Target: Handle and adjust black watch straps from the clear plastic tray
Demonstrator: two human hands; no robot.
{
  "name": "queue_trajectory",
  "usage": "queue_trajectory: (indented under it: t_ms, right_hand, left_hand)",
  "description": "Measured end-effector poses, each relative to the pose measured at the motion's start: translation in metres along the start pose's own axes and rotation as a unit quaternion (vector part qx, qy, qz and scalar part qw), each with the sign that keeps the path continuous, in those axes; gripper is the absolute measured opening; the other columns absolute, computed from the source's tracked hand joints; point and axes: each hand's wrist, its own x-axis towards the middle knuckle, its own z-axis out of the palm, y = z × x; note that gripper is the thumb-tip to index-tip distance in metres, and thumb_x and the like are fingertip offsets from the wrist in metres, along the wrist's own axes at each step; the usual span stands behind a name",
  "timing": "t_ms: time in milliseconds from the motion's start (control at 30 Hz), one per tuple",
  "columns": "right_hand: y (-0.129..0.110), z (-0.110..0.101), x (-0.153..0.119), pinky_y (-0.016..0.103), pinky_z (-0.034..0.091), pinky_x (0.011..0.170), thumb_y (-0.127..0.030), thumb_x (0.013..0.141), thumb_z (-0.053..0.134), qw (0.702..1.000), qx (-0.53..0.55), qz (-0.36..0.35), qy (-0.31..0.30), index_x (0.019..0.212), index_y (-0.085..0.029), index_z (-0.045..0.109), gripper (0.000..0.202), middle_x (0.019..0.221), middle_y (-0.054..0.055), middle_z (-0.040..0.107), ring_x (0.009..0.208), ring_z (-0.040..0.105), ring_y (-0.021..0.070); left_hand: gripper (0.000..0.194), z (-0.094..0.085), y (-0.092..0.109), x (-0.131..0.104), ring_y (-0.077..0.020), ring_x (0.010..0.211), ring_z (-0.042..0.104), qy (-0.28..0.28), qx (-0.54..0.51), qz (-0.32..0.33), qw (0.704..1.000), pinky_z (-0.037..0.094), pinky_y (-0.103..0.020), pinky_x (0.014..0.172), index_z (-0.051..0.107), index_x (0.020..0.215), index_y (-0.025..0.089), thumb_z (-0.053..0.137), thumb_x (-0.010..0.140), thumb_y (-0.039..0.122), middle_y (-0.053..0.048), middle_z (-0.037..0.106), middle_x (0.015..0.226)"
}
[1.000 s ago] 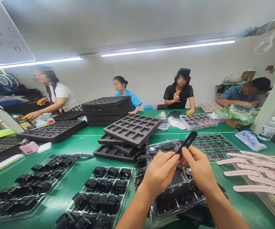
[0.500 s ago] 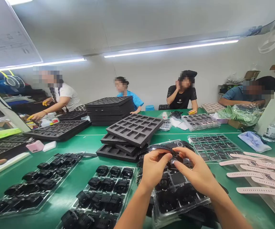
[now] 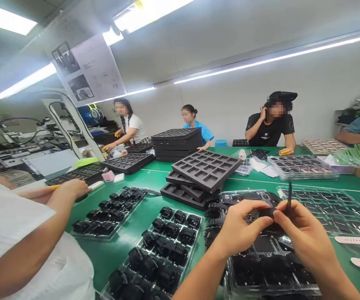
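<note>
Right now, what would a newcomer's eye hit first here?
Probably the left hand and right hand at lower right, pinching a black strap above a clear tray. Next, the crooked stack of black foam trays mid-table, its top one askew. Then the pale pink straps at the right edge, standing out against the green table.

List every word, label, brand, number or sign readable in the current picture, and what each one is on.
"W", probably: on the chest of the co-worker's black shirt; the smaller line under it is too small to read.
Hanging sheet: printed lines beside pictures, too blurred to read.
Held black strap: no lettering can be made out.
Black watches in the trays: none legible.
</note>
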Motion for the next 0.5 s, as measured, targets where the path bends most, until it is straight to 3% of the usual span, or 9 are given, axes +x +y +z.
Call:
queue_trajectory:
  t_ms: [100,267,500]
  right_hand:
    - [-0.0054,0.0016,-0.0004,0.025,0.056,0.066,-0.051,0.085,0.076,1.000,0.009,0.004,-0.012,0.085,-0.024,0.066,0.029,0.074,0.000,0.062,0.070,0.063,0.0186]
    - [-0.0074,0.0010,0.0011,0.027,0.055,0.068,-0.052,0.090,0.070,0.997,0.004,0.012,-0.071,0.093,-0.024,0.068,0.029,0.081,0.002,0.066,0.075,0.063,0.0196]
    - [-0.0020,0.0047,0.0040,0.028,0.055,0.076,-0.051,0.090,0.070,0.997,0.011,-0.002,-0.075,0.092,-0.023,0.068,0.027,0.088,0.002,0.066,0.085,0.063,0.0206]
  left_hand:
    - [0.027,-0.0043,0.0013,0.0012,-0.0231,0.101,0.069,0.008,0.036,-0.013,0.999,0.053,-0.035,0.096,0.076,0.110,0.020,0.075,0.084,0.028,-0.007,0.077,0.108]
    - [0.034,-0.0075,0.0046,0.0030,-0.0220,0.096,0.068,-0.034,0.040,0.002,0.999,0.053,-0.033,0.090,0.076,0.114,0.022,0.080,0.080,0.027,-0.005,0.077,0.107]
    - [0.023,-0.0074,0.0064,0.0045,-0.0186,0.084,0.068,0.011,0.053,0.012,0.998,0.054,-0.029,0.080,0.078,0.106,0.021,0.075,0.083,0.025,-0.004,0.078,0.097]
